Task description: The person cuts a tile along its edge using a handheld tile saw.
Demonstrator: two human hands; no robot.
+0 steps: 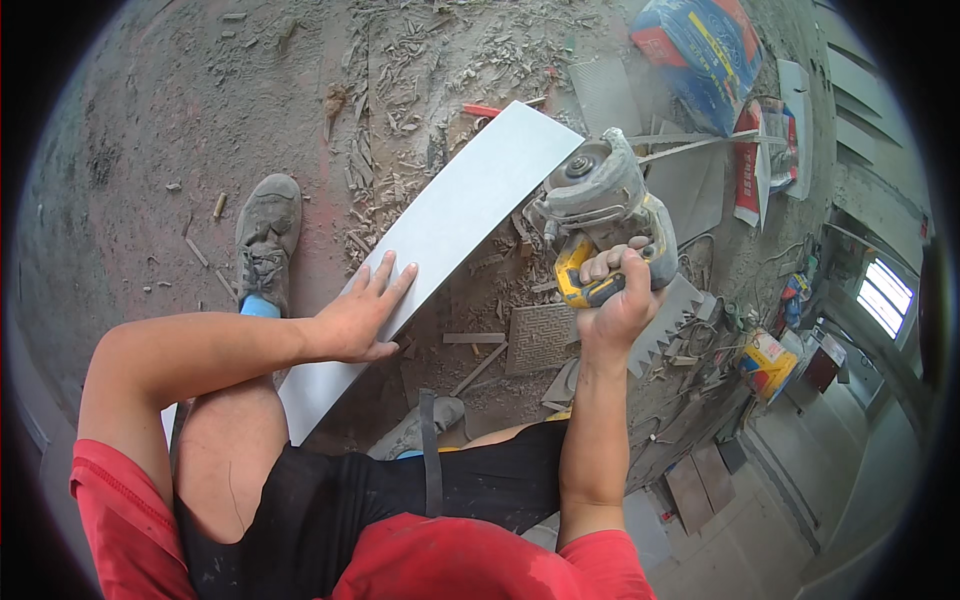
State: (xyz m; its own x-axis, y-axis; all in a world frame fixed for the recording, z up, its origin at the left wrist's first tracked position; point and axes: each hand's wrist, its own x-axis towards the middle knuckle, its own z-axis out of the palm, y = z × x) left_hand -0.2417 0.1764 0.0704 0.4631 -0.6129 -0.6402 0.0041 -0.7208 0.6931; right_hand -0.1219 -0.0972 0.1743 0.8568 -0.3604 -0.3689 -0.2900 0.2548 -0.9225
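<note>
A long, smooth white strip (480,195), like a cut tile or board, slants from beside my leg up to the middle of the view. My left hand (368,308) lies on it with fingers spread flat. In my right hand (620,295) is a dusty yellow-and-black handheld circular saw (605,185), gripped by its handle. Its round guard and disc are by the strip's far right corner; whether the disc touches the strip, I cannot tell. Whether it is spinning is also unclear.
Dust and broken scraps cover the floor (180,110). A patterned tile (540,340) lies between my legs. A red stick (482,110) is beyond the strip. At the far right are a blue-and-red bag (700,60) and a red box (750,175); a yellow bucket (768,362) stands farther right.
</note>
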